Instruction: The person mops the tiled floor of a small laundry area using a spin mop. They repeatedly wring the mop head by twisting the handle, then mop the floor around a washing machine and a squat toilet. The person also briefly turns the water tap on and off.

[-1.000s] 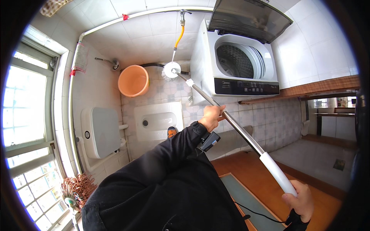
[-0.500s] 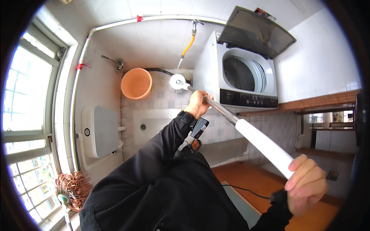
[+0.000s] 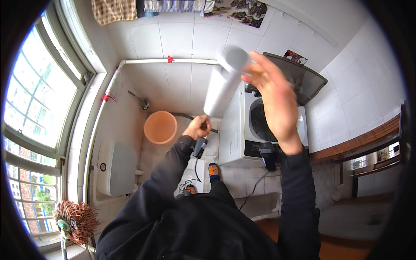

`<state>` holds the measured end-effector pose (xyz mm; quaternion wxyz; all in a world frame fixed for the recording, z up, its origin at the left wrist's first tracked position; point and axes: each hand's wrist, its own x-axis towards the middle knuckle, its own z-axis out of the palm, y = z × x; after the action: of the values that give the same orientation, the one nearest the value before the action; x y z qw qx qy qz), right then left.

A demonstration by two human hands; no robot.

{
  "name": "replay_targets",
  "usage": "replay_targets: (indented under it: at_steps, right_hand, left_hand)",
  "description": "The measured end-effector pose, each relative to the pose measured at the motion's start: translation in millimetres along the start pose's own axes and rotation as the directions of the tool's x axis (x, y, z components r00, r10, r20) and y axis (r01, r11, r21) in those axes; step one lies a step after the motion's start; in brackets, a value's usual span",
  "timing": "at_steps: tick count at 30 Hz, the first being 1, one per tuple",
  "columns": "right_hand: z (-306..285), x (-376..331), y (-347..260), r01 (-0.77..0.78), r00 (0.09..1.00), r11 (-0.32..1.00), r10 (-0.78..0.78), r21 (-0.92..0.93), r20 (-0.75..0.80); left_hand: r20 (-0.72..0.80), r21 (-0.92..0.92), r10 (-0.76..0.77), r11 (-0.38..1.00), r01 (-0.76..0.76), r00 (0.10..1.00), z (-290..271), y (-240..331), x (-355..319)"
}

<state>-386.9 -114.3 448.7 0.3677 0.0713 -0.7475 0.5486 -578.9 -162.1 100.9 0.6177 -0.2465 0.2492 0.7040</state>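
Note:
My left hand (image 3: 198, 127) is closed around the pole of a mop, just under its thick white grip (image 3: 219, 89). The mop stands nearly upright, its grey end cap (image 3: 236, 57) blurred and closest to the camera. The lower pole and the mop head are hidden behind my left hand and the grip. My right hand (image 3: 274, 93) is raised beside the end cap, fingers stretched out and apart, slightly blurred. Its fingertips are close to the cap; whether they touch it I cannot tell. A small black device is strapped at each wrist.
An orange bucket (image 3: 160, 128) stands by the back wall. Right of the mop is a top-loading washing machine (image 3: 232, 125), its dark lid (image 3: 312, 80) raised. At left are a white cistern (image 3: 119, 169), a string mop (image 3: 77, 221) and a window. Cloths (image 3: 113, 11) hang above.
The mop has swung from slanting down ahead to nearly upright, its grip end rising up and left. My right hand has let go of the grip; my left has shifted left and down in view.

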Motion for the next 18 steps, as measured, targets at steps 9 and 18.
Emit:
replay_targets:
  at_steps: [9, 18]
  right_hand:
    - [-118.0, 15.6, 247.3, -0.475, 0.876, 0.846, 0.48, -0.242, -0.045]
    - [-132.0, 24.8, 443.5, -0.521, 0.853, 0.722, 0.459, -0.454, -0.249]
  left_hand:
    - [0.064, -0.176, 0.113, 0.979, -0.1, 0.992, 57.4, 48.7, -19.6]
    - [0.016, -0.354, 0.307, 0.892, -0.282, 0.952, 114.6, 51.6, -12.2]
